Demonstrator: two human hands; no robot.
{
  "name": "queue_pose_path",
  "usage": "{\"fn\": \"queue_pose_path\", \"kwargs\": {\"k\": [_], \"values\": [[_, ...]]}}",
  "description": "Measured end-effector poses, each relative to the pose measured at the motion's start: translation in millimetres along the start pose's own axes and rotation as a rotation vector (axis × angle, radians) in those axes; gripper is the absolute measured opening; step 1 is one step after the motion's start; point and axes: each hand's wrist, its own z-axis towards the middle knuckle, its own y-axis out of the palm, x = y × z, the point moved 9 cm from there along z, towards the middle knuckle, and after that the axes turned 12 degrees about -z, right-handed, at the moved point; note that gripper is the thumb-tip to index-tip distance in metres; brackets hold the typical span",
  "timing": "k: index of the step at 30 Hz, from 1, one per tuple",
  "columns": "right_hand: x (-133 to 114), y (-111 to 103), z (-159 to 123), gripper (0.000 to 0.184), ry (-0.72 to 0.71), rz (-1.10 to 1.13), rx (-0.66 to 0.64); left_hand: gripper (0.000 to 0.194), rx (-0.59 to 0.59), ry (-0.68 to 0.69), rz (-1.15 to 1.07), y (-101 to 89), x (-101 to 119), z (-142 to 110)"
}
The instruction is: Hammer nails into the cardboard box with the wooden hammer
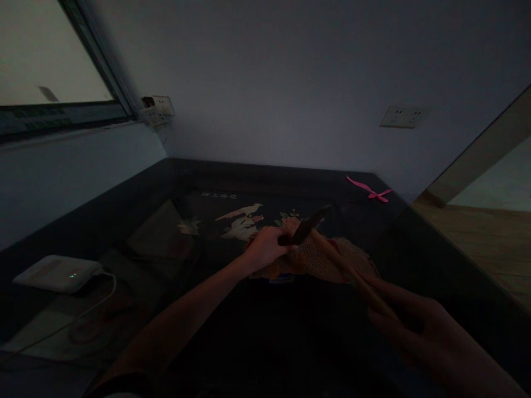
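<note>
Pretty dim shot, but the right hand point(409, 323) has its fingers wrapped round the wooden handle of a brush point(332, 249). The left hand point(265, 249) pinches its dark tip, over the dark surface point(232, 331). It looks light and stiff; the bristles seem soft, so the handle's where I'd hold it.

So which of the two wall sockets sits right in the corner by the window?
The left socket: it juts from the corner beside the window frame. The other socket lies flat on the bare back wall, far to the right, above the pink ribbon.
</note>
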Motion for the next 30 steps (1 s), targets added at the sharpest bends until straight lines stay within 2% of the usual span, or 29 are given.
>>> {"fn": "queue_pose_path", "kwargs": {"k": [2, 7, 13, 18, 24, 30], "values": [[-3.1, 1.1, 0.1, 0.051, -0.012, -0.009, -0.003, 0.016, 0.003, -0.003, 0.035, -1.2, -0.3, -0.5], [-2.9, -8.3, -4.1, 0.053, 0.014, 0.039, 0.102, 0.015, -0.016, 0.01, -0.033, 1.2, -0.2, -0.8], [-2.8, 4.6, 0.3, 0.055, -0.007, 0.02, -0.034, 0.019, -0.01, -0.014, 0.029, 0.6, -2.6, -0.1], [6.1, -4.1, -2.5, 0.055, 0.043, 0.027, 0.094, 0.015, -0.014, -0.001, 0.005, 0.0, 2.8, -0.9], [-2.2, 4.7, -0.3, 0.055, -0.009, 0.011, -0.027, 0.016, 0.005, -0.015, 0.048, -0.6, -1.0, -0.7], [2.3, -4.5, -2.1, 0.056, 0.023, 0.015, 0.055, 0.013, 0.005, 0.014, -0.01, 0.3, 1.5, -0.6]]}}
